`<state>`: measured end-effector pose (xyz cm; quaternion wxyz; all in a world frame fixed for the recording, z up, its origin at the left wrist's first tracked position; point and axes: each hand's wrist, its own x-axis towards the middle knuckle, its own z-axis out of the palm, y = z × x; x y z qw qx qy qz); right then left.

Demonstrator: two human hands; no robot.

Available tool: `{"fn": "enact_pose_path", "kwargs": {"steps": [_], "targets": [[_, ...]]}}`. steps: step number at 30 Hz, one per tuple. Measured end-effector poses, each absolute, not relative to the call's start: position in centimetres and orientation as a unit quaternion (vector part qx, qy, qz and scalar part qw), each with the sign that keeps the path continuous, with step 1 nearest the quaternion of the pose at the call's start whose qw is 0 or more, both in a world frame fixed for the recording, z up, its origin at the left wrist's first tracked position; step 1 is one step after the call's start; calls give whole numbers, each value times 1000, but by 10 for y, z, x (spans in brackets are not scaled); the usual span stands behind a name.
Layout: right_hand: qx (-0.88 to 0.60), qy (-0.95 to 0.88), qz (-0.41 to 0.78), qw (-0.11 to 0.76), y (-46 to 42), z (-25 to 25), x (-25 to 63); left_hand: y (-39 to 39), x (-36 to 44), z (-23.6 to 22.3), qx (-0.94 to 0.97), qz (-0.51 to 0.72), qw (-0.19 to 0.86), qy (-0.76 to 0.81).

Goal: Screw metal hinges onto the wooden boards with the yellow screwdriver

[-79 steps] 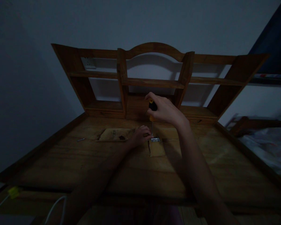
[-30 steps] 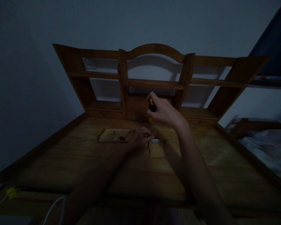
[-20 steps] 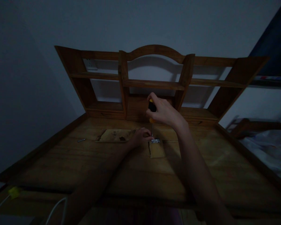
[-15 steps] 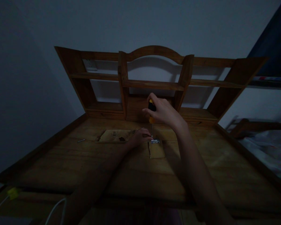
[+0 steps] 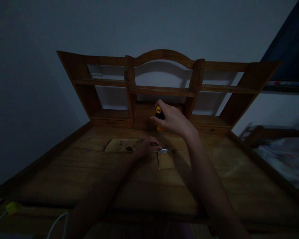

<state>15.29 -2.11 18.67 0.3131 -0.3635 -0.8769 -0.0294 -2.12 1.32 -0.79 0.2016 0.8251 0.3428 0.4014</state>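
My right hand (image 5: 173, 119) is wrapped round the yellow-and-black handle of a screwdriver (image 5: 160, 114), held upright with its shaft pointing down. The screwdriver's tip meets the left end of a small metal hinge (image 5: 164, 151). My left hand (image 5: 147, 147) rests low beside the tip, thumb and fingers drawn together at the hinge's left end; what they pinch is hidden. Under that hand lies a long pale wooden strip (image 5: 117, 145) with dark marks. A short wooden piece (image 5: 166, 161) lies on the near side of the hinge.
A wooden desk top (image 5: 89, 172) spreads under everything. A thin metal rod-like piece (image 5: 85, 151) lies on the left. Behind stands a wooden shelf unit (image 5: 161, 89) against the wall. A yellow object (image 5: 12, 207) and a white cable (image 5: 56, 224) are at the front left.
The screwdriver handle has turned slightly in my right hand, which stays over the hinge. My left hand keeps its place. The whole view has shifted a little.
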Motion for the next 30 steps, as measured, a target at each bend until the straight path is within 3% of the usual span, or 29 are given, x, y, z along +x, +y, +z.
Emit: {"fn": "enact_pose_path", "kwargs": {"steps": [30], "targets": [[-349, -884, -20, 312, -17, 186, 155, 16, -23, -11, 823, 387, 230, 347]]}}
